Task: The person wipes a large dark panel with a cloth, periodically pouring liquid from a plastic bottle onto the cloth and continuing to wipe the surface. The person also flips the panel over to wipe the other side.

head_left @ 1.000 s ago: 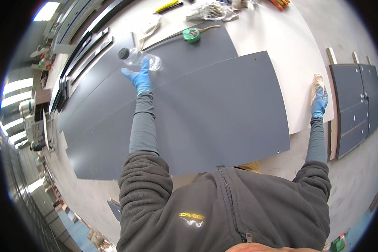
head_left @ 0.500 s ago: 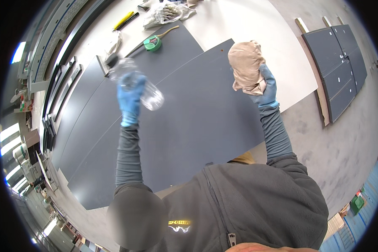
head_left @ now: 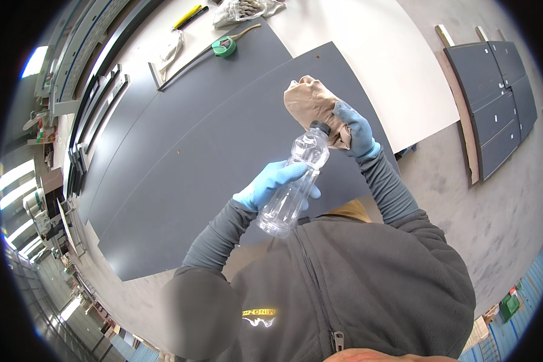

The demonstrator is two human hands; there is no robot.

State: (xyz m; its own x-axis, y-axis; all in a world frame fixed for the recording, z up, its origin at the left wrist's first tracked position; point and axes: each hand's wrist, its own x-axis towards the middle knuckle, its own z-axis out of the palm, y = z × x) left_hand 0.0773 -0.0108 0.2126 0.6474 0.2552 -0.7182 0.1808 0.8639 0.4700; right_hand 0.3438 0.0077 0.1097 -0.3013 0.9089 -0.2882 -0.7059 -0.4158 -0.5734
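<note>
My left hand, in a light blue glove, is wrapped round a clear plastic bottle with a black cap. The bottle is tilted, its capped end up and to the right, with little or no liquid showing. In my right hand, gloved the same way, is a bunched beige cloth. The bottle's cap overlaps the cloth's lower edge in the picture; whether they touch I cannot tell. Both hands are over large dark grey panels.
A green tape measure lies on the panels at the far side, beside a long thin strip. Beyond it are a yellow knife-like tool and a plastic bag of small parts. Dark panels stand stacked at right, black bars at left.
My left hand has brought the bottle from the left across to the middle, close to the cloth. My right hand has come lower and leftward, with the cloth turned leftward.
</note>
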